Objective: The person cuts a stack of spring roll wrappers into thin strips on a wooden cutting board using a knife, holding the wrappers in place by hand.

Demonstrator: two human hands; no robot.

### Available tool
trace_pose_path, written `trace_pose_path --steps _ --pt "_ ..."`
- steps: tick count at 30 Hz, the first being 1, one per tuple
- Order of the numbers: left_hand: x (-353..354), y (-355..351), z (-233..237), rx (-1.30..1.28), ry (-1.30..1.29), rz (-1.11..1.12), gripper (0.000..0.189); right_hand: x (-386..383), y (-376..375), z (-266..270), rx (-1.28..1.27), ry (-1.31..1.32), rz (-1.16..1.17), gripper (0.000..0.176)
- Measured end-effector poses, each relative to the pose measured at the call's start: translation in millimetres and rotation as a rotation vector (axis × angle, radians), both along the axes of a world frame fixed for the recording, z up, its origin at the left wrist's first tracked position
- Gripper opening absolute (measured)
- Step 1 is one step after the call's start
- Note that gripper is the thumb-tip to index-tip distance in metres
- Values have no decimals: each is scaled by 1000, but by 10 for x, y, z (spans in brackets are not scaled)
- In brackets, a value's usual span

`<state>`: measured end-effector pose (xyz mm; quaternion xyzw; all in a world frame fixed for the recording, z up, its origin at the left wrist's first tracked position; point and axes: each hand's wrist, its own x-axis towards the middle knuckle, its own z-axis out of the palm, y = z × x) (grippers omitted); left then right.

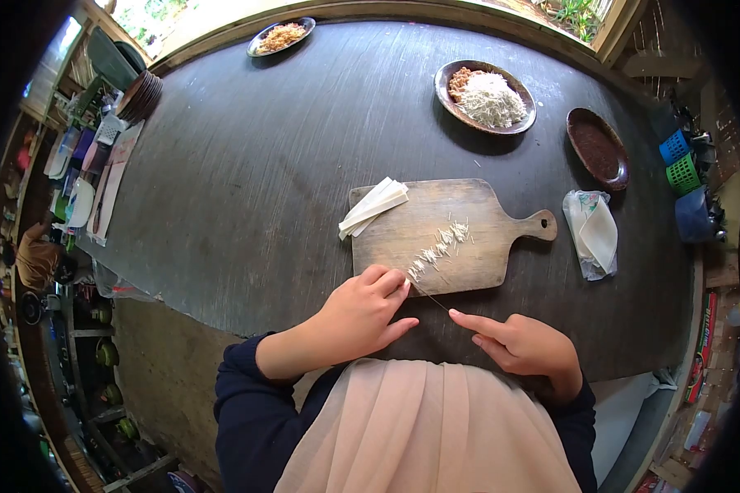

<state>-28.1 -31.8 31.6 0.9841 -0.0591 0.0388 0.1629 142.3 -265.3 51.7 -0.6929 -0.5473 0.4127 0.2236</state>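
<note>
A wooden cutting board [460, 197] lies on the dark table, its handle to the right. My left hand [362, 316] rests at the board's near edge, fingertips pressed together over something mostly hidden. My right hand [522, 345] is closed around a knife, its index finger stretched along the thin blade [429, 297], which reaches toward my left fingertips. Small heaps of fine white shreds [440, 246] run diagonally across the board. Flat white strips [374, 207] are stacked at its far left corner.
A plate [528, 85] heaped with white shreds and orange-brown food stands beyond the board. Another food plate [257, 41] is far left. An oval brown dish [596, 148] and a plastic-wrapped white packet [592, 234] lie right. Stacked brown plates [140, 96] stand at the left edge.
</note>
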Motion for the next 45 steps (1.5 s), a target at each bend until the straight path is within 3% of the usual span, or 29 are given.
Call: trace_pose_path --steps 7,45 --pt "-6 -4 26 -38 95 6 54 -15 18 -38 14 -26 -24 56" --pt "-12 26 3 -67 66 -30 57 -53 26 -116 122 -70 22 59"
